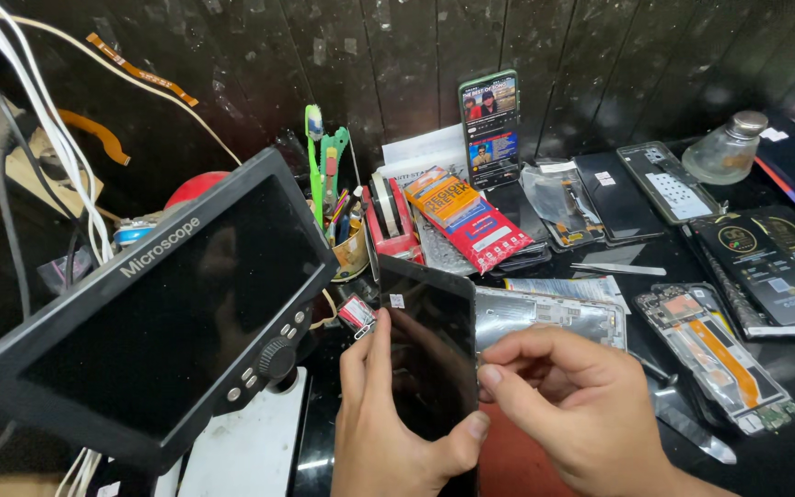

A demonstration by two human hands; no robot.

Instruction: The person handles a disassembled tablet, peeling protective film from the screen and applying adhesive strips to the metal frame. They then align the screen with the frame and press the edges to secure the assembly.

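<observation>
A black phone screen panel (429, 345) stands upright on its short edge in front of me. My left hand (388, 423) grips it from the left and below, thumb across its lower right corner. My right hand (572, 405) pinches the panel's right edge with thumb and forefinger. Behind the panel lies a silver phone frame (554, 317) flat on the bench.
A black microscope monitor (158, 313) fills the left side. An opened phone with an orange flex cable (715, 354) lies at right. A lit phone (489, 129) leans on the back wall, beside a red packet (466, 216), a tool cup (347, 239), several phone parts and a glass bottle (729, 147).
</observation>
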